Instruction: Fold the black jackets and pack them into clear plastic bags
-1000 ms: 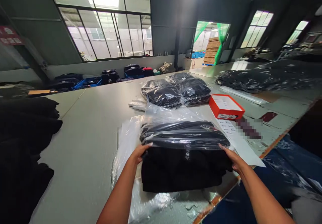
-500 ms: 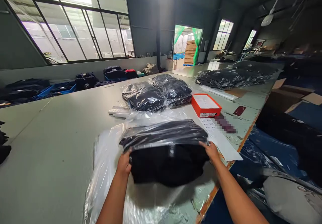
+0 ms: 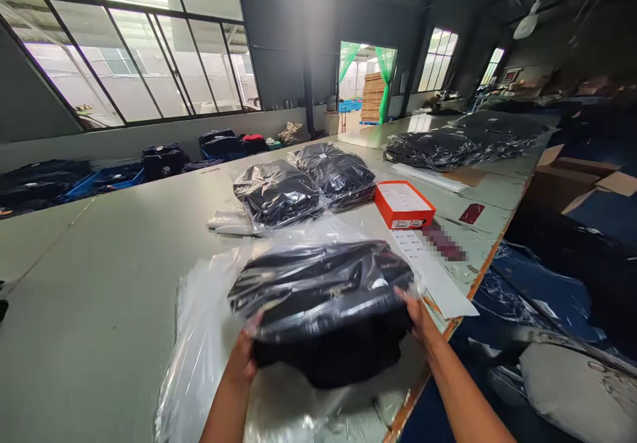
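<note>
Roughly two-thirds of the folded black garment [image 3: 328,363] already sits inside the clear plastic bag [image 3: 318,270], so the bagging looks well along but not finished: the near edge of the cloth hangs out of the bag's mouth at the front of the worktop [image 3: 114,264]. The left hand [image 3: 243,358] and right hand [image 3: 421,316] each grip one side of the bundle at the mouth, fingers closed on cloth and film together. Under it lies a spread of empty clear bags [image 3: 199,343]. Farther back, two filled bags of dark clothing [image 3: 276,194] lie side by side and touching, apparently finished, with a heap of bagged clothing [image 3: 448,148] at the far right. An orange box [image 3: 403,205] stands just beside the pair; what it holds I cannot tell.
</note>
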